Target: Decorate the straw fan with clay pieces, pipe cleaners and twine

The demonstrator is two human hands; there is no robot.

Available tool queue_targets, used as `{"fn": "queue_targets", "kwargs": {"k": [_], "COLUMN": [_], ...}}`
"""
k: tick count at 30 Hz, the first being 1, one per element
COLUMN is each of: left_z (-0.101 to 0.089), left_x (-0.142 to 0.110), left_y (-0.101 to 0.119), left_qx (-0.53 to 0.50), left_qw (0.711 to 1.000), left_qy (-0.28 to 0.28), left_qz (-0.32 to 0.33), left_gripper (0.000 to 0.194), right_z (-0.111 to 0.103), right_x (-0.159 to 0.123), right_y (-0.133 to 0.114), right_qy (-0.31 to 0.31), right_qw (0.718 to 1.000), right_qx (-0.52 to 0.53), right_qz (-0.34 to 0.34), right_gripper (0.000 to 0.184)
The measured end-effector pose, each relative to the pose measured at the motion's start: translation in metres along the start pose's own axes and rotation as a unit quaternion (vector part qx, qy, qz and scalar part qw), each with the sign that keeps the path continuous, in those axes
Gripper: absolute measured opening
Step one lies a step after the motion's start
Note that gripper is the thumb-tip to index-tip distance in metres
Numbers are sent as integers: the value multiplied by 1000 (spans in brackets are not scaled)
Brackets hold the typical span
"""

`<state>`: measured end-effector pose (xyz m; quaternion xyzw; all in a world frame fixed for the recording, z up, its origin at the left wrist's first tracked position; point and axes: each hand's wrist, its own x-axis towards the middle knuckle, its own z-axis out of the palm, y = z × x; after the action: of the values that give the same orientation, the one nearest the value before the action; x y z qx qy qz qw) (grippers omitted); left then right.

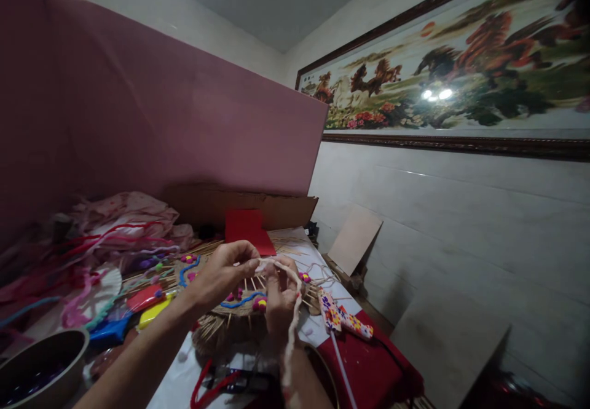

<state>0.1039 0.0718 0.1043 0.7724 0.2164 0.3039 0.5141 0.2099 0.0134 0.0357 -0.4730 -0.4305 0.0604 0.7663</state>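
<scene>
A pale, twisted cord (295, 317) is pinched at its end between the thumb and fingers of my left hand (230, 267). My right hand (281, 289) grips the same cord close by, and the rest drapes over that hand and hangs along the forearm. Beneath both hands lies a craft piece of thin sticks and brown fibre (214, 332). It carries blue fuzzy strips (244, 300) and small magenta flowers with yellow centres (260, 304). My hands and forearms hide part of it.
On the left are a dark-filled bowl (76, 347), a blue packet (108, 330), a yellow packet (154, 312) and tangled fuzzy strips (78, 298). Red paper (249, 230) lies behind. A flower-patterned object (329, 310) rests right, by red material (350, 360). Red strips (200, 387) lie in front.
</scene>
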Motion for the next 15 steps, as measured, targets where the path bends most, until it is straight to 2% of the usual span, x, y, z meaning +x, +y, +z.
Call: {"fn": "queue_targets", "kwargs": {"k": [2, 4, 6, 8, 9, 11, 13, 15], "left_z": [-5, -10, -15, -19, -20, -22, -21, -19], "left_x": [-1, -2, -3, -4, -4, -3, -2, 0], "left_y": [2, 4, 5, 5, 5, 5, 5, 5], "left_qx": [-45, -51, 9, 105, 147, 188, 185, 157], "left_qw": [999, 998, 999, 994, 989, 982, 982, 987], "left_qy": [-23, -43, -47, -25, -12, 7, 21, 40], "left_qz": [-6, -12, -15, -3, 7, 24, 24, 15], "left_gripper": [23, 22, 18, 11, 8, 7, 7, 8], "right_z": [1, 0, -2, -5, -6, -6, -4, 0], "right_x": [3, 8, 13, 17, 17, 17, 15, 12], "right_y": [2, 3, 2, 2, 1, 1, 1, 2], "right_qy": [30, 32, -37, -140, -185, -231, -233, -203], "right_qw": [996, 977, 941, 900, 885, 878, 885, 902], "right_qx": [69, 162, 250, 298, 303, 293, 278, 267], "right_qz": [55, 135, 225, 286, 301, 301, 293, 272], "right_gripper": [20, 30, 46, 56, 54, 44, 36, 30]}}
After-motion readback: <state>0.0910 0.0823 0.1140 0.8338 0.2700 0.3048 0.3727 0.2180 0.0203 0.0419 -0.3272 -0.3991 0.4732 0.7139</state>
